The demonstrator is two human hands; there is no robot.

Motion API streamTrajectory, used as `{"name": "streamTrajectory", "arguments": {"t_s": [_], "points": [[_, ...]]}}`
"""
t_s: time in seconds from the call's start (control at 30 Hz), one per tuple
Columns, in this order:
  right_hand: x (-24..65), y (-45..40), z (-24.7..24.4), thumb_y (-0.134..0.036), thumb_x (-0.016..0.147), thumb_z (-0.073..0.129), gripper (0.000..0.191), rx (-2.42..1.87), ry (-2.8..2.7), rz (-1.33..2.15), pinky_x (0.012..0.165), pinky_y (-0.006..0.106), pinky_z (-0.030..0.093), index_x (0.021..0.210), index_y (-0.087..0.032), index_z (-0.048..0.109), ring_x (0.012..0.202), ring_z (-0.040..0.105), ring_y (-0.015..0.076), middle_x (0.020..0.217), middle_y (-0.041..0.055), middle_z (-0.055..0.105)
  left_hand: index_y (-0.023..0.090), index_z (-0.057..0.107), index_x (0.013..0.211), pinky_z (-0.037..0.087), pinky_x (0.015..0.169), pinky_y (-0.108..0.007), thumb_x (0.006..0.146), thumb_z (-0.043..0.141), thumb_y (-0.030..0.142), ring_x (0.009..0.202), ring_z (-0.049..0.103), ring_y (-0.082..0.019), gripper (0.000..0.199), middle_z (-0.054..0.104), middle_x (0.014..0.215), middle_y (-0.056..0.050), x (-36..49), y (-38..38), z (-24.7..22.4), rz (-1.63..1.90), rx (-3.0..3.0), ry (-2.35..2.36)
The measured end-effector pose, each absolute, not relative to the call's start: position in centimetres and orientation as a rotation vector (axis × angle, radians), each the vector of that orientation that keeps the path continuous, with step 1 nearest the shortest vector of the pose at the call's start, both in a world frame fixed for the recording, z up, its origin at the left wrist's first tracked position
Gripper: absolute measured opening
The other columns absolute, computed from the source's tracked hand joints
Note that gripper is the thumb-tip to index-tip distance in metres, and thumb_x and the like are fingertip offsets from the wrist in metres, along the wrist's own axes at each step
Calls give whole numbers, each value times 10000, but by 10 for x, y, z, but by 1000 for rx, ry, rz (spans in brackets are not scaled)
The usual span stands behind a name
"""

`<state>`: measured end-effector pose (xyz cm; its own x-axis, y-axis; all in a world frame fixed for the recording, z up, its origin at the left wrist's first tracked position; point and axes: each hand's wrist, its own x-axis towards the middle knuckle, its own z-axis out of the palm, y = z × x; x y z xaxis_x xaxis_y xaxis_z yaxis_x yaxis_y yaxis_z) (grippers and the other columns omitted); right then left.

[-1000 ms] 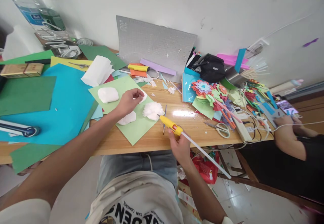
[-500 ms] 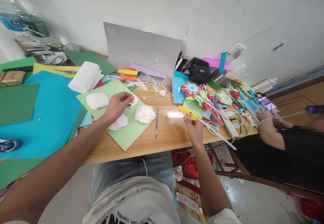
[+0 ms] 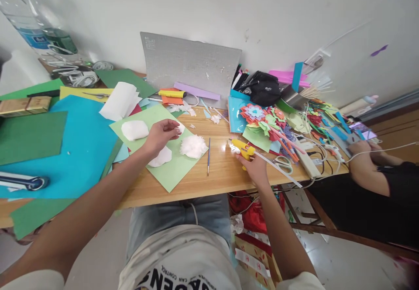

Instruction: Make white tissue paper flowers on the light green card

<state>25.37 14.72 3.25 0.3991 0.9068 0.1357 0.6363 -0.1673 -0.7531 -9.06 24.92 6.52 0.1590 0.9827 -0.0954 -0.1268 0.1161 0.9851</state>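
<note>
Gripping the yellow glue gun (image 3: 242, 149) in my right hand (image 3: 256, 170), I hold it low over the wooden table (image 3: 225, 172), its nozzle aimed left toward a bright glare patch on the wood and a pale glue stick (image 3: 278, 169) trailing from its back toward the right. My left hand (image 3: 159, 135) pinches a small white paper piece (image 3: 179, 127) between thumb and fingertips, above the light green sheet (image 3: 170, 167). On that sheet lie a fluffy white paper flower (image 3: 193, 146), a flat white cut-out (image 3: 160, 157) just beside my left wrist, and a larger white pad (image 3: 135, 129) farther left. A thin blue paintbrush (image 3: 208, 156) lies on the bare wood between the green sheet and the glue gun. Scissors (image 3: 283, 164) rest just right of my right hand, near a heap of coloured paper flowers (image 3: 262, 119). A grey cutting mat (image 3: 191, 65) leans against the wall behind. At the far right, another person's hand (image 3: 360, 148) rests at the table edge, well apart from mine.
</note>
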Motion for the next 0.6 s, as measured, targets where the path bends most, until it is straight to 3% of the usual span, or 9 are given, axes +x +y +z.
{"name": "streamTrajectory", "arguments": {"t_s": [0.1,0.37,0.6], "points": [[254,143,33,-590,640,737,663,-1909,-1293,465,777,404,562,1134,-159,638,850,681,246,1033,118,728,156,648,878,546,842,-382,634,811,313,794,687,-184,333,663,820,-25,-91,249,64,1095,1113,1042],[246,135,38,-585,621,764,565,-1910,-1275,439,828,440,542,954,-131,712,858,684,274,952,137,743,162,657,870,541,810,-354,646,786,280,788,689,-186,284,656,840,-25,-92,249,63,1099,1181,1054],[251,120,39,-544,612,787,589,-1927,-1293,423,828,448,551,1027,-135,699,855,680,269,980,135,732,165,664,859,515,770,-324,602,814,280,773,652,-172,318,675,805,-32,-92,249,65,1106,1209,1063]]}}
